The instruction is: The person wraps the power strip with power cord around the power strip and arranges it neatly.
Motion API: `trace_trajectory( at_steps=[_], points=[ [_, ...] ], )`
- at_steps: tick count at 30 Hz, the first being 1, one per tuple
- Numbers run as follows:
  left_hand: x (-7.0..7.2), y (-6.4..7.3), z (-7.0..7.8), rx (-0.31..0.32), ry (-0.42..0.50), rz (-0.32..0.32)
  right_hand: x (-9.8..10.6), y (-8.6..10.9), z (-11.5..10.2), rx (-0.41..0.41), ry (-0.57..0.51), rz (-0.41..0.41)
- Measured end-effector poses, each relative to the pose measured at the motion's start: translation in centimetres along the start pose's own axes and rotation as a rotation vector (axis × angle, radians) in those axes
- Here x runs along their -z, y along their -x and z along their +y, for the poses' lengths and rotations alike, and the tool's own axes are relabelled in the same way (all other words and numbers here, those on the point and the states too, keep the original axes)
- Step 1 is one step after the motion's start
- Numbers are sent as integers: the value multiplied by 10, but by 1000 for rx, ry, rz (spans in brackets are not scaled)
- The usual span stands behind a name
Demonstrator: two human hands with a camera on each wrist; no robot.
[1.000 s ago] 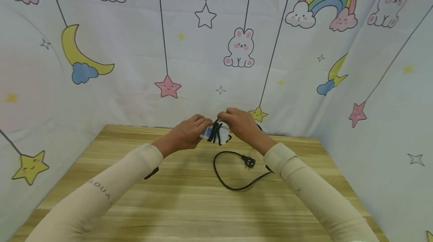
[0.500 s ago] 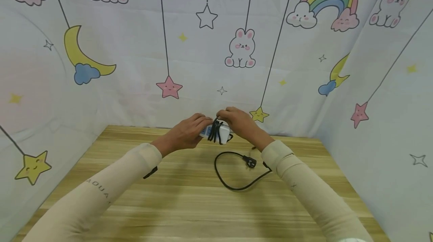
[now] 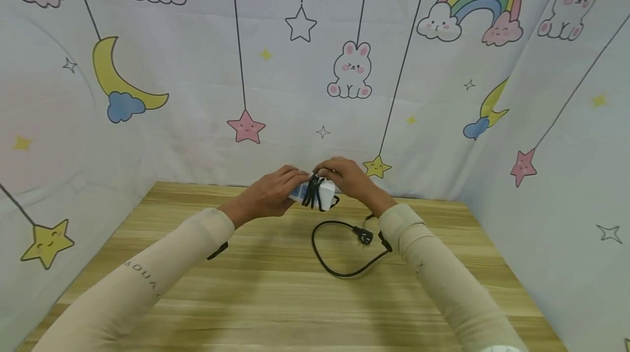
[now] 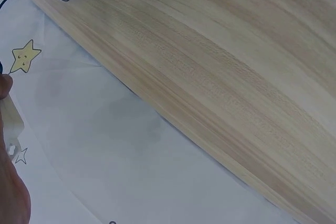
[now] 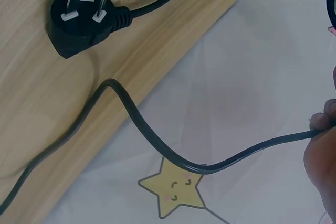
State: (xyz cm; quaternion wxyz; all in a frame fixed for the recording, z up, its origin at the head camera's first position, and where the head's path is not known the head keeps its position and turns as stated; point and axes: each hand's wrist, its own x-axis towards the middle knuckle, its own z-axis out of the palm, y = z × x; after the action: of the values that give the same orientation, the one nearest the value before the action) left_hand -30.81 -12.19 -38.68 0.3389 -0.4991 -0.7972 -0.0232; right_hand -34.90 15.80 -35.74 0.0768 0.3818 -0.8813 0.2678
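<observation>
A white power strip with blue socket faces is held up above the table's far edge. Black cord is wound several times around its body. My left hand grips the strip's left end; in the left wrist view only part of that hand and the strip's pale casing show. At the top of the windings my right hand pinches the cord. The right wrist view has the free cord running from those fingers down to the table. Its three-pin black plug lies on the wood.
The wood-grain table fills the space below my arms. A loose loop of cord lies on it, beneath and right of the strip. Behind the far edge hangs a white printed cloth, with more cloth at both sides.
My right hand has dipped slightly and its forearm has swung a little left. The left hand keeps its grip on the power strip; the plug lies where it was.
</observation>
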Motion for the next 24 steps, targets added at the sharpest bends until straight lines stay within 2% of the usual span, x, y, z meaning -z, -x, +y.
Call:
trace_trajectory(
  at_steps=[6, 10, 16, 24],
  points=[
    [-4, 0, 0, 27, 32, -22, -3, 1, 7, -23, -60, -16],
    [-3, -1, 2, 32, 48, -13, -5, 3, 13, -32, -82, -16],
    [-1, -3, 2, 36, 72, 3, -7, 10, 24, -109, -148, -25],
    [-1, -2, 4, 80, 122, -20, -9, 12, 27, -182, -210, -88]
  ],
)
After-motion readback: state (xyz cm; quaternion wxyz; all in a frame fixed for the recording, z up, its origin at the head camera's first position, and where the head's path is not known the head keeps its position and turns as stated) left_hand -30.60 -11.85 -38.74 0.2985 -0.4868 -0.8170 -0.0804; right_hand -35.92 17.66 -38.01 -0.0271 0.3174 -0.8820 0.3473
